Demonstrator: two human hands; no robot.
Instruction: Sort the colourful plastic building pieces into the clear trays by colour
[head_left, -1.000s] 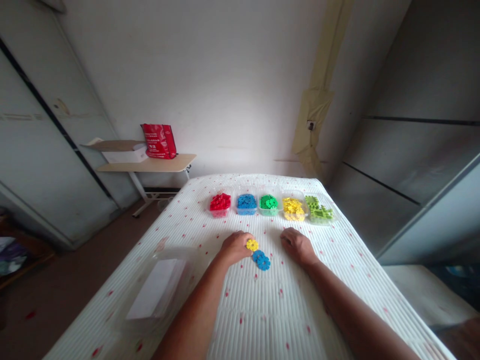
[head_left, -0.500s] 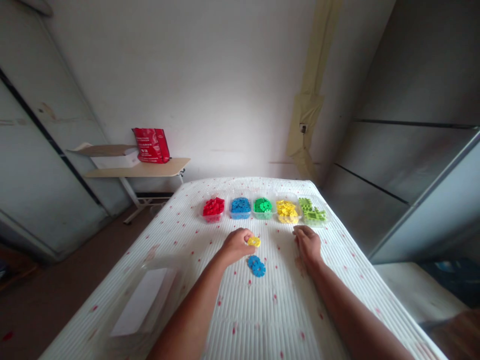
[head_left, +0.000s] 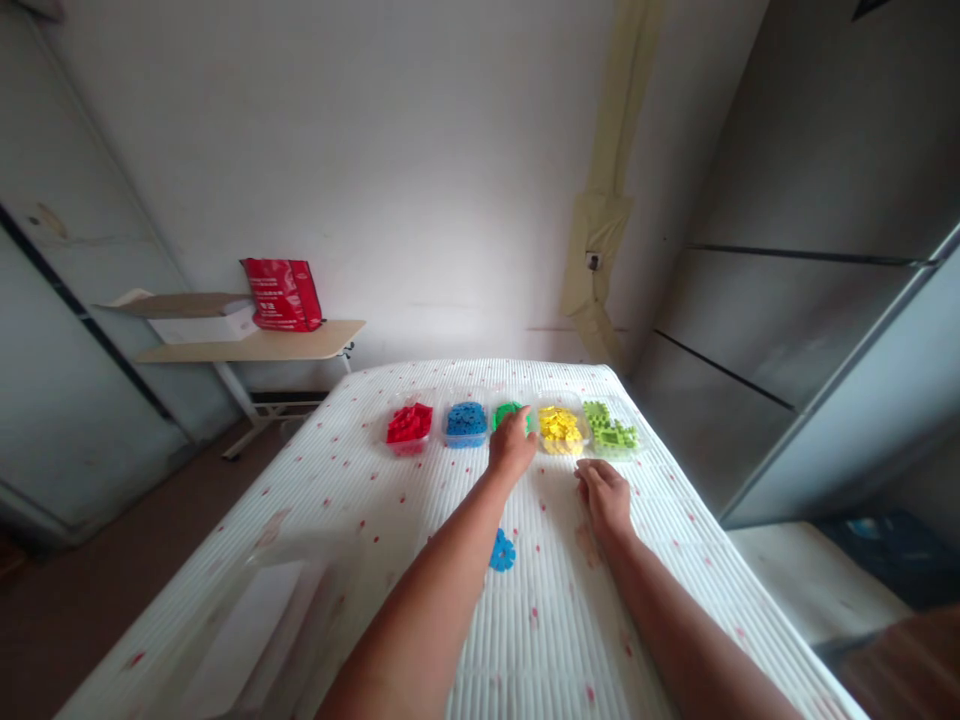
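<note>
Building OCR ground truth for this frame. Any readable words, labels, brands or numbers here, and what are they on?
No text in this view can be read.
On the red bag on the side table: pale print on its front, too blurred to read.
On the white box beside it: no print shows.
On the clear tubs of coloured pieces: no labels show.
Nothing else in view carries writing.

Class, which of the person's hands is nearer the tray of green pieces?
Left. The left hand is at the green tray; the right hand rests on the cloth, rightward and closer to the person.
</note>
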